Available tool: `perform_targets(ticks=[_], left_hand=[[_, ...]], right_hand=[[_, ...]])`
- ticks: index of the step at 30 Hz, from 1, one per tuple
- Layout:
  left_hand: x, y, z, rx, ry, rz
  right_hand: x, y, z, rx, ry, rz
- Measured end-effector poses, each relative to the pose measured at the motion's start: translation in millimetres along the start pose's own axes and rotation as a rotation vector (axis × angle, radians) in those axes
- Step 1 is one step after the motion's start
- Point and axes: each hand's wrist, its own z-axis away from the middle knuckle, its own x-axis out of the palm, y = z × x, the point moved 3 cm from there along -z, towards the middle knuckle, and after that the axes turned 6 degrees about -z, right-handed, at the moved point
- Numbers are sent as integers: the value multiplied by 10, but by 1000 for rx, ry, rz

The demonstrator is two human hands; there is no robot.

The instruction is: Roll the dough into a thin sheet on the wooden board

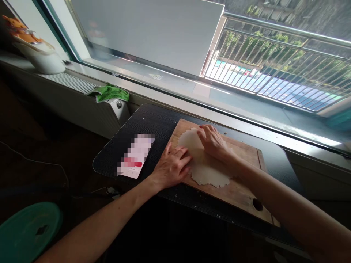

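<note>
A thin, flat sheet of pale dough [203, 160] with a ragged edge lies on a wooden cutting board [241, 190]. My left hand [172, 166] rests at the dough's near left edge, partly over the board, its fingers spread and lying low. On the far part of the sheet is my right hand [212, 140], with bent fingers touching the dough from above. I see nothing held in either hand. My right hand and forearm hide part of the dough's right side.
The board lies on a small black table [109, 153] with white crumbs. A phone [137, 153] lies left of the board. Beyond stand a window sill [164, 93] and a radiator [117, 113] bearing a green cloth [111, 93]. A white bucket [44, 58] stands farther left; a green stool [30, 230] is below.
</note>
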Motion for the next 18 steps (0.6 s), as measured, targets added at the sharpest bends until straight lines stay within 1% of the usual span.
perform_targets(ticks=[3, 5, 8, 10, 11, 13, 16, 18], left_hand=[[3, 5, 0, 8, 10, 10], [5, 5, 0, 13, 12, 12], [9, -5, 2, 6, 24, 14], [12, -10, 6, 7, 31, 17], [12, -10, 8, 10, 35, 18], [7, -8, 12, 17, 50, 18], [-4, -7, 19, 9, 79, 15], [-9, -10, 23, 4, 92, 15]], right_hand=[[64, -244, 230, -1, 73, -37], [77, -262, 251, -12, 74, -21], [34, -3, 48, 38, 40, 14], [11, 133, -88, -61, 0, 35], [8, 152, -110, -98, -5, 34], [28, 74, -40, -127, 18, 8], [97, -204, 207, -141, 79, -56], [119, -302, 277, -176, 85, -69]])
